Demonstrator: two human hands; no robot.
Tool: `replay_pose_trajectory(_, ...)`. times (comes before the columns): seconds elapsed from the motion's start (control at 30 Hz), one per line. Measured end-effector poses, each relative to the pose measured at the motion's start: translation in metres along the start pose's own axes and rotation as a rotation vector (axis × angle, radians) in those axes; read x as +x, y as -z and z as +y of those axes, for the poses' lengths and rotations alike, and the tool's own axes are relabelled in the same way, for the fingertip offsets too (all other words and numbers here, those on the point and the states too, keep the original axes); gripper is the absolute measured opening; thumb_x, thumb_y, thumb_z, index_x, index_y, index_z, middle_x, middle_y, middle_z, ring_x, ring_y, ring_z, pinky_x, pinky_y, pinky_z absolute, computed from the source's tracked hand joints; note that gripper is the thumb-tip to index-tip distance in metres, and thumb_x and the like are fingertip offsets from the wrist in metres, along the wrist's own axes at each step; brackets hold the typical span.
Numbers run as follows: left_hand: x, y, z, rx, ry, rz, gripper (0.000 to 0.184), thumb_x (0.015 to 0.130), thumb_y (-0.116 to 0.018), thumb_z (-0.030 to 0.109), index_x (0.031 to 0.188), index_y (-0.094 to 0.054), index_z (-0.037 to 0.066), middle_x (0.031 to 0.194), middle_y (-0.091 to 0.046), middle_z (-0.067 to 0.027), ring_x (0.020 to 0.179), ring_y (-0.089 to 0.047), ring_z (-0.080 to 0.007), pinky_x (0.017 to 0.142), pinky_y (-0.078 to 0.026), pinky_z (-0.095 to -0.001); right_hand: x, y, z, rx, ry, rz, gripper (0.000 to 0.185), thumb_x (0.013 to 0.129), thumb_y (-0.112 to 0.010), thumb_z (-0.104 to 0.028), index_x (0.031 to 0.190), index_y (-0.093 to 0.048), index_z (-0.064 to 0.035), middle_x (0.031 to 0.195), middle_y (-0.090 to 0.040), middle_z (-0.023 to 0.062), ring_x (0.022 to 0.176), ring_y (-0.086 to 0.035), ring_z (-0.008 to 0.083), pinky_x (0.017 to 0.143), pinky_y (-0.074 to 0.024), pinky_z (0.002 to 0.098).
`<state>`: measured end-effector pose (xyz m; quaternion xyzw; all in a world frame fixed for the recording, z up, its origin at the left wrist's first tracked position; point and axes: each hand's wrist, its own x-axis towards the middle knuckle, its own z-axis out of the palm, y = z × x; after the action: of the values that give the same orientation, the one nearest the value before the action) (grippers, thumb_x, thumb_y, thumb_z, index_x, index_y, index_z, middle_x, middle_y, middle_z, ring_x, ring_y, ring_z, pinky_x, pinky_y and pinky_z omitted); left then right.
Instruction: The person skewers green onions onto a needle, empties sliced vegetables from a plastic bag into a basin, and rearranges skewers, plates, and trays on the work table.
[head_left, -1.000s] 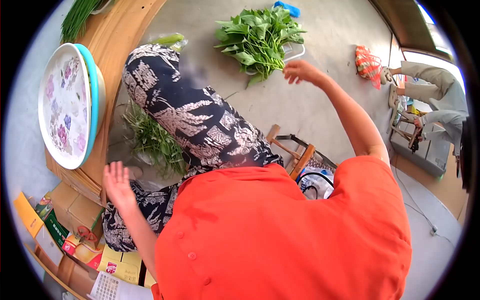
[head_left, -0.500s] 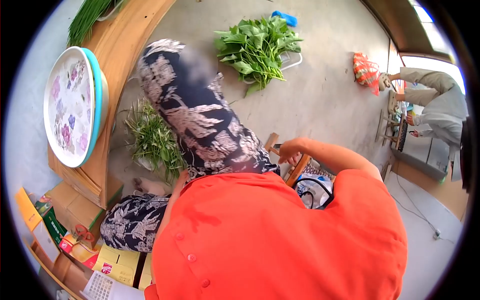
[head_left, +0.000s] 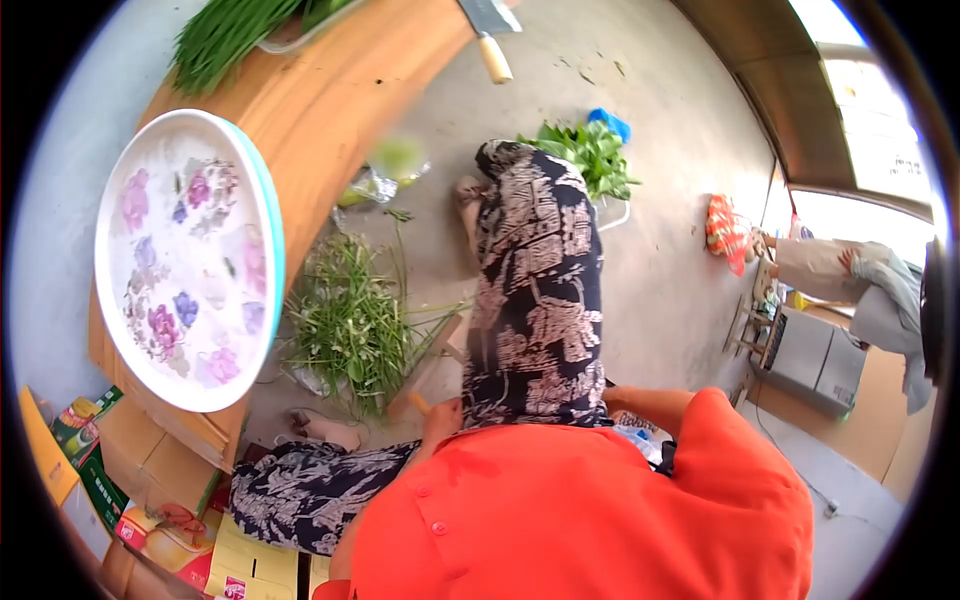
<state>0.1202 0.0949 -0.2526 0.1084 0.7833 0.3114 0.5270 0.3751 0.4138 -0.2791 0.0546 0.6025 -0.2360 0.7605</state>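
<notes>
Between my knees, my left hand (head_left: pixel 441 418) is closed at the edge of a wooden stool (head_left: pixel 452 340); its fingers are small and partly blurred. My right hand (head_left: pixel 616 398) is beside my right thigh, its fingers mostly hidden by the patterned trousers (head_left: pixel 540 290). Just ahead of my left hand, a loose pile of thin green stalks with leaves (head_left: pixel 350 320) lies on the floor. Beyond my right knee, a bunch of broad leafy greens (head_left: pixel 590 155) is partly covered by the leg.
On the wooden table (head_left: pixel 330 90) to my left are a flowered tray (head_left: pixel 190 260), green chives (head_left: pixel 235 40) and a cleaver (head_left: pixel 492 45). Cardboard boxes (head_left: pixel 150 450) stand below. An orange-striped bag (head_left: pixel 727 233) and another person (head_left: pixel 850 280) are at the right.
My right leg has swung rightward, and the wooden stool now shows between my legs. My left hand has come into view beside it. My right hand has moved down beside my thigh.
</notes>
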Motion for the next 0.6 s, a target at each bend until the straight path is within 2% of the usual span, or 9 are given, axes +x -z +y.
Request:
replay_pose_trajectory(0.17,0.022,0.011,0.040,-0.101,-0.142,0.022,0.033,0.090,-0.044,0.034,0.094,-0.065,0.009,0.079,-0.062,-0.0206,0.079,-0.060,-0.0392,0.065,-0.045,-0.0482,-0.027,0.023,-0.023,0.075,0.051,0.044,0.045,0.072,-0.072,-0.035,0.105,-0.060,-0.0071,0.100,-0.063,0.0097,0.086,-0.060,0.0241,0.074,-0.0487,0.0364)
replay_pose_trajectory(0.23,0.029,0.016,0.045,-0.024,-0.042,-0.051,0.034,0.090,-0.045,0.035,0.094,-0.064,0.007,0.081,-0.063,-0.0209,0.080,-0.060,-0.0395,0.065,-0.045,-0.0479,-0.027,0.022,-0.019,0.090,0.067,0.050,0.047,0.073,-0.072,-0.034,0.109,-0.058,-0.0068,0.104,-0.062,0.0099,0.088,-0.059,0.0239,0.075,-0.0487,0.0360)
replay_pose_trajectory(0.27,0.034,0.015,0.039,-0.007,-0.046,-0.078,0.032,0.090,-0.045,0.031,0.095,-0.062,0.005,0.082,-0.062,-0.0219,0.079,-0.059,-0.0398,0.065,-0.045,-0.0469,-0.025,0.025,-0.015,0.098,0.086,0.051,0.049,0.073,-0.072,-0.033,0.111,-0.056,-0.0066,0.106,-0.061,0.0099,0.089,-0.059,0.0238,0.076,-0.0487,0.0358)
replay_pose_trajectory(0.6,0.057,-0.004,-0.015,0.137,-0.174,-0.115,0.030,0.090,-0.047,0.031,0.090,-0.061,0.004,0.074,-0.059,-0.0183,0.071,-0.058,-0.0350,0.062,-0.044,-0.0445,0.013,-0.022,0.039,0.320,0.244,-0.113,0.064,0.076,-0.073,-0.026,0.129,-0.044,-0.0049,0.123,-0.056,0.0106,0.100,-0.056,0.0227,0.083,-0.0489,0.0340)
